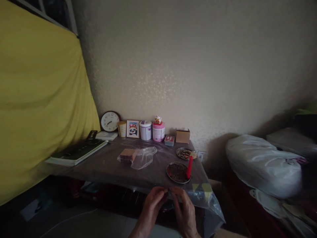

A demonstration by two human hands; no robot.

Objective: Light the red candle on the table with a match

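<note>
My left hand [153,202] and my right hand [184,206] meet at the front edge of the table, fingertips close together. Both are closed in a pinch around something small and dark that I cannot make out. Just beyond them lies a round metal plate [176,173] with a red candle [189,168] standing on its right side, leaning slightly. Behind it, a second round plate [179,153] bears many thin sticks [187,153] that look like matches. Farther left sits a brown stacked pack [127,155], partly in a crumpled clear plastic bag [145,158].
Along the wall stand a clock [110,121], a framed panda picture [133,129], two tins [145,130], a lucky-cat figurine [158,120], a small case [169,140] and a cardboard box [182,136]. A thick book [79,152] lies left. White bags [264,165] are at right.
</note>
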